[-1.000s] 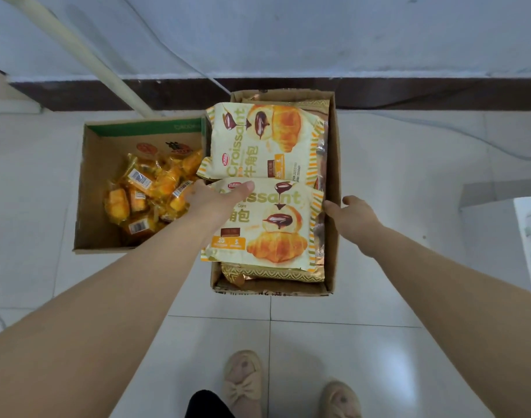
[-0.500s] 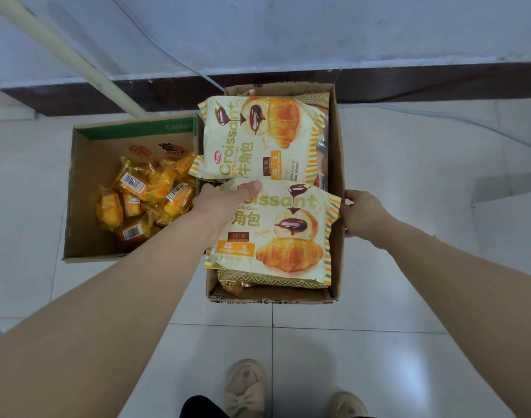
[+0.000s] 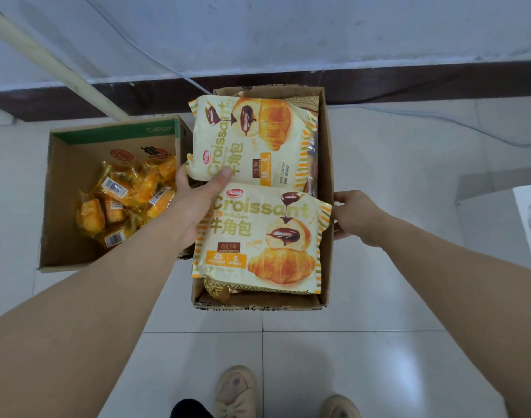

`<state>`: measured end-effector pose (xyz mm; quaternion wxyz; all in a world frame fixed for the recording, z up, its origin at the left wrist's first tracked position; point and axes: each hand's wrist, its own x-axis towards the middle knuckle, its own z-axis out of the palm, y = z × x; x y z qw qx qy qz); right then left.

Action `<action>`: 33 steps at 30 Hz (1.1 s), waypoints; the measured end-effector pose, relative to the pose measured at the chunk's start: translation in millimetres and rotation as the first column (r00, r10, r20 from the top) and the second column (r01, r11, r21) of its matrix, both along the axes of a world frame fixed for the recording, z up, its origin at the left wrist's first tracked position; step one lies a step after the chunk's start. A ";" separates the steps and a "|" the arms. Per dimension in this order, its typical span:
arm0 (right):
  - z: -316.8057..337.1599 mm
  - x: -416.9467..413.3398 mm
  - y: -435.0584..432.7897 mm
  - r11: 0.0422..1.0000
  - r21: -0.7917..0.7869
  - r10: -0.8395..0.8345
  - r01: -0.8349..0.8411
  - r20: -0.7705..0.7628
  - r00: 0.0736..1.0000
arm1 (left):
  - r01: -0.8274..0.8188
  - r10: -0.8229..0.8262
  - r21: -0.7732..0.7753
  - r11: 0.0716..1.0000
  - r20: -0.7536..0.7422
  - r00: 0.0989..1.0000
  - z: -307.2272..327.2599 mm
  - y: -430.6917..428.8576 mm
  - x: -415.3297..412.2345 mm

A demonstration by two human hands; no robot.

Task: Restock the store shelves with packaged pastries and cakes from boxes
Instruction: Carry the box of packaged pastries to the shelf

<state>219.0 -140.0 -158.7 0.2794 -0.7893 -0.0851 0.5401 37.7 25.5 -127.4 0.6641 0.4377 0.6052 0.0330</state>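
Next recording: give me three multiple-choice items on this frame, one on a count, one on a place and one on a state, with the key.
1. How many croissant bags lie face up on top in the right box? A one; B two; C four.
2. Where are the small orange packs? A in the left box; B in the right box; C in a hand.
3. What is the left hand doing? A hanging idle; B gripping the near bag; C pointing at the wall.

Key:
1 B: the far bag and the near bag both show their printed fronts.
2 A: the packs are heaped inside the left box.
3 B: its fingers and thumb curl round that bag's top left corner.
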 end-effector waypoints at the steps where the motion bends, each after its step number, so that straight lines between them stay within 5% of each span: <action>1: 0.7 -0.9 0.7 1.000 -0.001 -0.004 0.004 0.003 1.000 | 0.001 -0.001 -0.006 1.000 -0.002 1.000 1.4 -1.0 0.5; 16: 82.6 0.1 -18.5 0.998 -0.049 0.045 -0.043 0.048 0.998 | -0.131 0.132 -0.064 0.989 0.013 0.991 54.2 -25.4 -16.4; 33: 442.7 -66.5 -16.9 0.986 0.034 0.153 -0.166 0.239 0.959 | -0.142 0.137 0.049 0.989 0.100 0.986 420.4 -30.0 -72.9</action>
